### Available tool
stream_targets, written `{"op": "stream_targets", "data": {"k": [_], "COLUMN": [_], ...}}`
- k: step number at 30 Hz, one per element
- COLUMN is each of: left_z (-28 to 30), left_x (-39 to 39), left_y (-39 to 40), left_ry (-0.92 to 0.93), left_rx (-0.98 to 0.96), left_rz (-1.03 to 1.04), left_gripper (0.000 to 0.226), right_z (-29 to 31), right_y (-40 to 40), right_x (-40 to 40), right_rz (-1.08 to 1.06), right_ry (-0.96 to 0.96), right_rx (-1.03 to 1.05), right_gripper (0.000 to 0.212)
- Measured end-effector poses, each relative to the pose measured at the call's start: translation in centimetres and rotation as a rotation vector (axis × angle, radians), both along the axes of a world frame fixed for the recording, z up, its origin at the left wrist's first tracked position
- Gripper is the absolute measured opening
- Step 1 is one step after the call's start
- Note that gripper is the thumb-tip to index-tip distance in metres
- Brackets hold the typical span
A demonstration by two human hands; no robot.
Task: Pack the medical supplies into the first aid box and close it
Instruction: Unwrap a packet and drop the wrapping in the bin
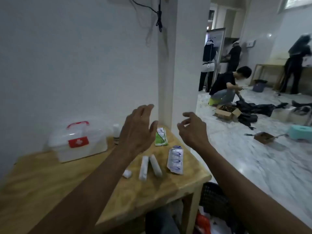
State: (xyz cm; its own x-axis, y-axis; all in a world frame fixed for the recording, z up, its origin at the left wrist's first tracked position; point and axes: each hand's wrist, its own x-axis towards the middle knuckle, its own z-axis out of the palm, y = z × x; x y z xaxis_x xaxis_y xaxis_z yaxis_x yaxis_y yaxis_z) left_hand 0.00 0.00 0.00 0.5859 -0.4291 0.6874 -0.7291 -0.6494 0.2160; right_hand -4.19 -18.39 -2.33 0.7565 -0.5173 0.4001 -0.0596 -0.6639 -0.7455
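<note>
Box (pixel 79 142) lidded on table (pixel 42 179), contents unclear; rolls (pixel 150 167), packets (pixel 175 160) right of it. Our left hand (pixel 136 132) and right hand (pixel 194 130) spread, holding nothing.

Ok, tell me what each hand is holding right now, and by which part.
Nothing is held. The left hand and right hand are both open and raised above the table, with no grip on any supply or on the first aid box.
</note>
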Motion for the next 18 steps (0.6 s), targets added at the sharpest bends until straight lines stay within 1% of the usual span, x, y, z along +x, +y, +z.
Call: {"op": "stream_targets", "data": {"k": [2,4,8,11,14,16,18], "left_z": [-1.4,-3.7,-7.7,-9.9,-11.7,-12.6,-13.2], "left_x": [0.6,1.8,5.5,8.2,11.2,12.8,14.0], "left_y": [-2.2,-4.2,-7.8,-9.8,-11.5,-12.5,-13.4], "left_ry": [0.136,0.290,0.455,0.584,0.670,0.728,0.759], "left_rx": [-0.002,0.023,0.038,0.033,0.047,0.073,0.115], "left_rz": [-0.049,-0.050,0.022,0.146,0.280,0.383,0.482], "left_gripper": [0.052,0.051,0.040,0.040,0.044,0.052,0.062], "right_z": [-1.9,-4.8,-8.8,-10.7,-11.7,-12.3,-12.7], "right_y": [-1.3,-2.6,-4.3,-5.0,-5.7,-6.0,-6.2], "right_x": [-0.1,0.0,1.1,2.2,3.6,4.5,5.2], "right_rz": [-0.025,-0.021,-0.007,0.005,0.001,-0.015,-0.020], "right_ry": [0.079,0.185,0.279,0.338,0.400,0.424,0.412], "right_rx": [0.023,0.048,0.112,0.111,0.042,-0.018,-0.045], "right_gripper": [0.042,0.043,0.051,0.056,0.059,0.055,0.043]}}
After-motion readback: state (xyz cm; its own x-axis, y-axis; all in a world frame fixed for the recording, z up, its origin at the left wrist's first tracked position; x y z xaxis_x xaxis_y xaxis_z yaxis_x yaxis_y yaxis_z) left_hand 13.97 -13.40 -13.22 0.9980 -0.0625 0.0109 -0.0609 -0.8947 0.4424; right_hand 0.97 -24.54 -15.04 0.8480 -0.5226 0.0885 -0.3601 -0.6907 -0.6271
